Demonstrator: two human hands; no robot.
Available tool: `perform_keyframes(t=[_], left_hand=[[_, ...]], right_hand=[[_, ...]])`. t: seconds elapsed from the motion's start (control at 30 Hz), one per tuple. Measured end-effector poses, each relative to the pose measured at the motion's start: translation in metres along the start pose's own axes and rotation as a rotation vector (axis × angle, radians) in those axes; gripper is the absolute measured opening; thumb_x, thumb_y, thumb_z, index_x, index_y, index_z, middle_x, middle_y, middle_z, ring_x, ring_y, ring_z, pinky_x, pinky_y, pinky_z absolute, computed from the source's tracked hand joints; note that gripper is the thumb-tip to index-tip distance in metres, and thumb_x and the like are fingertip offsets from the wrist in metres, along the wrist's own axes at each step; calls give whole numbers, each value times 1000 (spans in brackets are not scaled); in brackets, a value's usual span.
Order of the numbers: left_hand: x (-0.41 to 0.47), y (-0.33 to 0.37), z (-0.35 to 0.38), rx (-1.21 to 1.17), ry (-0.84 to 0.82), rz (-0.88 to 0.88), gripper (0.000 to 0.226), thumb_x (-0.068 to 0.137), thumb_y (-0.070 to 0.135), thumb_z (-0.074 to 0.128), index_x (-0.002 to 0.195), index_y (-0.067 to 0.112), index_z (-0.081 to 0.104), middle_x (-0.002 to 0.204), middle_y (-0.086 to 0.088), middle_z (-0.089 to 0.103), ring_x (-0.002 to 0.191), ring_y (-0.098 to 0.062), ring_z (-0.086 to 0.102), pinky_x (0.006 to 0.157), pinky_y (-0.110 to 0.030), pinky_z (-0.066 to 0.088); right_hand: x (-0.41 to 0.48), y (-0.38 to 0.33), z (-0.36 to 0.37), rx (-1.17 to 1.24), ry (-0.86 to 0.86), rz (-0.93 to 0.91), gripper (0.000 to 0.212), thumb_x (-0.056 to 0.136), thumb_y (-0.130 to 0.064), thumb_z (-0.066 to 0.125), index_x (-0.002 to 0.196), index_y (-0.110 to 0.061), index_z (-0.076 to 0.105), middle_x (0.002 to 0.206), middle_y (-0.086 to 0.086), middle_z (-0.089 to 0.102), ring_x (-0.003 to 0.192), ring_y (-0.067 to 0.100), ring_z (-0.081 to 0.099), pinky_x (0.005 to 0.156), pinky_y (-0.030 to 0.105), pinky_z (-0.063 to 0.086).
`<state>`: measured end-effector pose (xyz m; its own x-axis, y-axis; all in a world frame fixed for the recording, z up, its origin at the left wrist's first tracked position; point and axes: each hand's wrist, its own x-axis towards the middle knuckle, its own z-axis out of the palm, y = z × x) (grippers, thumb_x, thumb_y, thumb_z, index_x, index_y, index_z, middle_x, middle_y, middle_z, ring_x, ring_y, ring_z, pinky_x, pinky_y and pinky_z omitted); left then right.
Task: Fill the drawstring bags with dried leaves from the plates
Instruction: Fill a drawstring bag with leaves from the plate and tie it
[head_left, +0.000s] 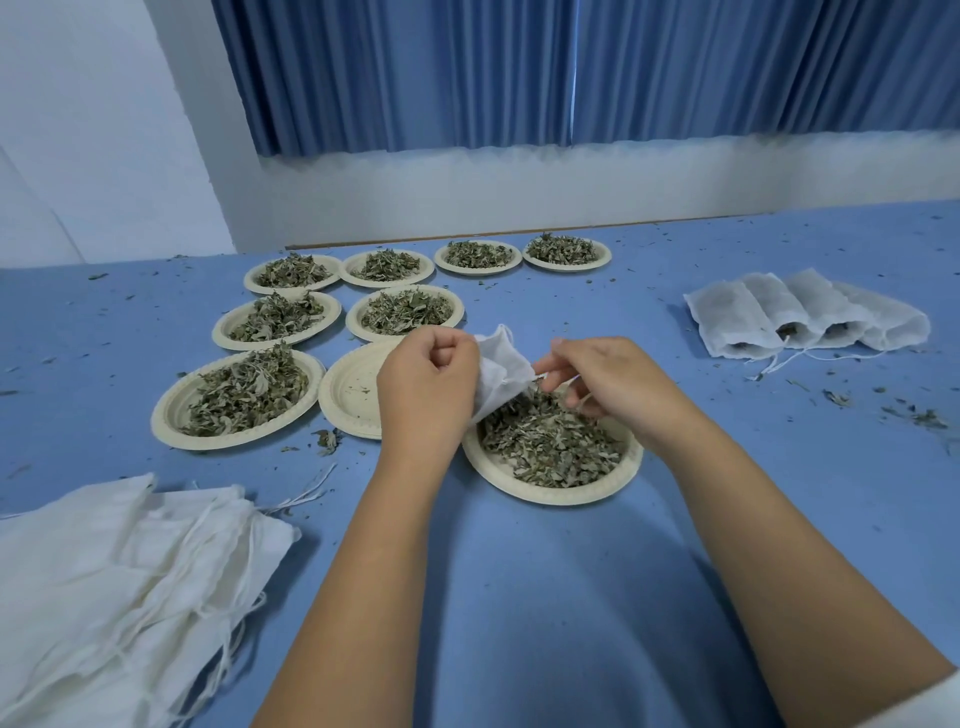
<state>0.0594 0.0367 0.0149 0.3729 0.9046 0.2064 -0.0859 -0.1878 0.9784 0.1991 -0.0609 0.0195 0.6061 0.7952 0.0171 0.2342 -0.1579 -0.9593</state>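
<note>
**Drawstring bag (501, 371): limp, light cloth**

It hangs over the near plate (522, 489) of dried leaves (550, 441) (brittle, apt to scatter). Fingers of the left hand (426, 379) curl round its side; the right hand (608, 384) pinches the mouth rim, probably the surest hold.

Left hand (426, 379) hides seemingly half the bag (501, 364).
</note>
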Motion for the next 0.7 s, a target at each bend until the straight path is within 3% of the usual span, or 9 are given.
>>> perform_keyframes(t=[0.1, 0.2, 0.27, 0.4, 0.5, 0.6, 0.7], left_hand=[[2, 0, -1, -39, 18, -8, 9, 75, 32, 60, 71, 31, 68, 62, 0, 58, 67, -22, 54, 78, -51, 53], [4, 0, -2, -53, 31, -9, 9, 73, 32, 60, 70, 34, 68, 60, 1, 57, 66, -24, 53, 75, -47, 51], [5, 0, -2, -53, 49, 1, 10, 73, 32, 60, 69, 35, 68, 57, 3, 56, 63, -21, 53, 70, -44, 50], [6, -1, -3, -58, 79, 17, 12, 74, 32, 58, 68, 36, 67, 53, 6, 55, 52, -17, 51, 62, -38, 48], [6, -3, -3, -45, 73, 27, 10, 75, 32, 58, 70, 32, 67, 54, 6, 56, 54, -16, 52, 64, -41, 50], [5, -3, -2, -28, 60, 32, 10, 76, 33, 59, 70, 32, 66, 55, 7, 57, 56, -17, 54, 67, -45, 54], [6, -4, -3, -40, 65, 27, 11, 75, 32, 59, 69, 34, 67, 55, 7, 56, 59, -19, 53, 68, -45, 52]], right_hand=[[1, 8, 2, -386, -6, -150, 4, 85, -24, 72, 88, -24, 74, 70, -16, 67, 53, -6, 52, 59, 14, 41], [0, 12, 7, -628, -112, -186, 37, 74, -41, 81, 108, -32, 70, 94, -20, 58, 79, -3, 53, 76, 20, 38], [0, 14, 11, -714, -169, -177, 53, 69, -48, 83, 118, -33, 67, 98, -20, 50, 93, 1, 49, 81, 20, 36], [2, 17, 13, -780, -119, -216, 40, 73, -40, 83, 109, -28, 71, 91, -18, 51, 90, 5, 48, 70, 16, 35], [3, 17, 14, -785, -100, -239, 28, 78, -34, 81, 104, -26, 73, 91, -13, 58, 88, 7, 52, 67, 18, 36], [2, 15, 10, -696, -46, -268, 18, 78, -27, 81, 94, -24, 75, 80, -18, 58, 77, 2, 52, 61, 7, 34], [2, 10, 5, -539, -8, -253, 15, 76, -27, 83, 87, -22, 75, 69, -17, 59, 64, -3, 52, 58, 5, 37]])
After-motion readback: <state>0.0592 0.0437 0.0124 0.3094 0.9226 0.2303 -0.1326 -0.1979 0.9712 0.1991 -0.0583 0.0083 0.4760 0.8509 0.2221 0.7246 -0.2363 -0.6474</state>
